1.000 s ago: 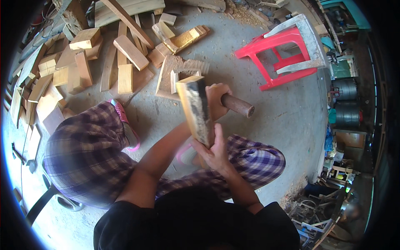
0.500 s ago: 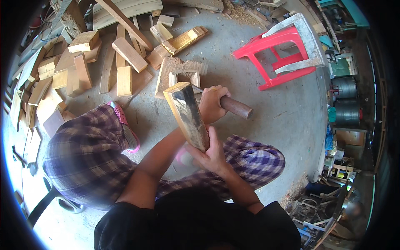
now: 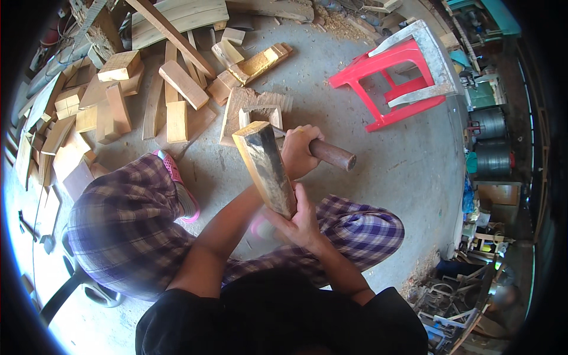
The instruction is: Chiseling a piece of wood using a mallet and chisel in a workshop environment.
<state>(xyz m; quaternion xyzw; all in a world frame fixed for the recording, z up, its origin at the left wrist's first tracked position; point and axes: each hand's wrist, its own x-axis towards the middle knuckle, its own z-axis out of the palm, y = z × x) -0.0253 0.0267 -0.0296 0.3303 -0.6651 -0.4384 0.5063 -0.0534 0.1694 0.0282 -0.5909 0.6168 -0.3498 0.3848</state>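
My left hand point(image 3: 300, 151) grips a tool with a round brown handle point(image 3: 332, 155) that sticks out to the right. Just below it, my right hand point(image 3: 300, 221) holds the lower end of a long wooden billet point(image 3: 264, 167), which stands tilted with its pale top end up and to the left. Beyond both hands, a notched wooden workpiece point(image 3: 258, 111) lies on the concrete floor point(image 3: 378, 177). The tool's working end is hidden behind the billet and my hand. My legs in checked trousers point(image 3: 124, 225) frame the spot.
A heap of cut wood blocks and planks point(image 3: 112, 100) covers the floor at the upper left. A red plastic stool point(image 3: 393, 83) lies tipped over at the upper right. Metal drums point(image 3: 491, 139) and clutter line the right edge. Pink footwear point(image 3: 180, 189) sits by my left knee.
The wooden billet has dropped slightly and shifted left. My left hand with the brown handle has come a little lower and nearer.
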